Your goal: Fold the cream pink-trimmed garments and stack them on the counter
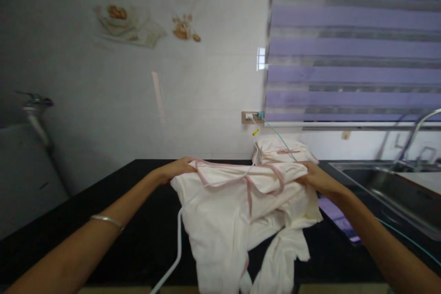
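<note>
A white garment with pink trim (220, 211) is held up over the black counter, its lower parts hanging down toward the counter's front edge. My left hand (181, 168) is closed on its upper left corner. At the upper right side, my right hand (315, 177) grips it too, with fingertips partly hidden by cloth. A white cord (179, 234) runs across the garment's upper part and down past its left side. Right behind the garment sits a stack of white cloth with pink edging (282, 149).
The black counter (138, 220) meets a tiled wall holding a power socket (252, 117) with plugs in it. A teal cable (280, 138) leads from there. A flat device with a purple sheen (339, 218) lies near my right forearm. At the right is a metal sink (406, 193) with a faucet (415, 133).
</note>
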A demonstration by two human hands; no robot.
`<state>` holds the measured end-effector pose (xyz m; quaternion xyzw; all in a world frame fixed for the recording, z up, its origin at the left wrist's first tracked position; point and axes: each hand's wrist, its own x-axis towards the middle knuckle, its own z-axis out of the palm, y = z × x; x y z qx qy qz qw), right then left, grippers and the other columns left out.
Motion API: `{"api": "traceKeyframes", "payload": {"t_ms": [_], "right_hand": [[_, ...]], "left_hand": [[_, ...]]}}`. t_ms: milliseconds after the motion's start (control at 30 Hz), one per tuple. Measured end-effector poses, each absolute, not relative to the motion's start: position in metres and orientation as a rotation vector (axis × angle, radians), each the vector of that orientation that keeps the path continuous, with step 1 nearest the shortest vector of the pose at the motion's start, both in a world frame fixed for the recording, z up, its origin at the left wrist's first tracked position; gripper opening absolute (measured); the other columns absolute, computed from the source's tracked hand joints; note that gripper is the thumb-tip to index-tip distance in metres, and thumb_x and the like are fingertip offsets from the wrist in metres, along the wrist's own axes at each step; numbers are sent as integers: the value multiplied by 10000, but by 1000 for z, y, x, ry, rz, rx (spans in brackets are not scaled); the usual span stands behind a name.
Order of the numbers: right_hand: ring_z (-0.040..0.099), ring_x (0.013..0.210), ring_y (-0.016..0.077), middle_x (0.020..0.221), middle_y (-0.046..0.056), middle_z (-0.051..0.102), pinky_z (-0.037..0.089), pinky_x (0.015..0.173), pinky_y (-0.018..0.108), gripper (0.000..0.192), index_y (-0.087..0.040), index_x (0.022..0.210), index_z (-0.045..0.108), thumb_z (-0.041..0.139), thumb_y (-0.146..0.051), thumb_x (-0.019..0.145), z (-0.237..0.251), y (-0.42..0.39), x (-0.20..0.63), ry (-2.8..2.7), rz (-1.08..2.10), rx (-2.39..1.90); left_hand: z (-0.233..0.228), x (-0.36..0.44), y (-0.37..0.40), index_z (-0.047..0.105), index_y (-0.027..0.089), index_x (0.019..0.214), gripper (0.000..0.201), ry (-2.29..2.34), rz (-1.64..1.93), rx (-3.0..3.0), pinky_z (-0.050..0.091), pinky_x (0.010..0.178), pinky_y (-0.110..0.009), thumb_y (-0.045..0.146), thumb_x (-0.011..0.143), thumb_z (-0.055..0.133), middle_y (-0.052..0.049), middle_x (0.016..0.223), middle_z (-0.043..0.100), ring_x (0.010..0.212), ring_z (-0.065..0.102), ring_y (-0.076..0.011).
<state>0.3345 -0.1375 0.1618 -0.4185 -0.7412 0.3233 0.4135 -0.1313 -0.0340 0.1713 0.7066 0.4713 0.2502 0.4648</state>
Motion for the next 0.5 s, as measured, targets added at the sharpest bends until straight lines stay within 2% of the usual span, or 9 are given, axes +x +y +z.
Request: {"api": "traceKeyframes", "payload": {"t_ms": [100,200,300,433,500], "right_hand": [[643,1234,353,1283,106,733,484,1093,480,514,-189,1182,790,790,-496,769,185,-161,346,-1851,803,-1135],[709,1072,328,1134,105,786,565,943,415,455,-184,1091,814,822,-477,743,197,-183,351,-1773,786,-1218],[727,915,296,997,98,803,588,770,349,425,-172,988,819,858,-475,692,206,-204,347,-1679,798,-1217],[681,709,235,802,93,777,531,602,291,472,-153,822,798,819,-611,715,220,-224,341,-1593,815,-1190],[637,633,197,726,89,747,497,571,278,563,-143,728,766,725,-701,788,226,-230,345,-1542,818,-1178]], "left_hand": [[197,-144,-47,765,130,781,393,1154,522,1810,464,550,-265,502,660,807,-73,715,737,616,635,-204],[217,-154,-65,790,132,918,516,990,674,1749,526,656,-278,562,635,827,-102,856,775,731,687,-228],[234,-155,-85,772,160,1081,606,916,805,1687,564,775,-304,549,627,872,-117,1013,784,880,721,-262],[256,-146,-107,754,185,1084,567,1004,910,1755,563,765,-289,600,707,835,-87,1031,779,907,712,-249],[268,-143,-114,760,174,980,536,1090,953,1792,543,701,-271,658,753,776,-71,935,772,835,695,-231]]}}
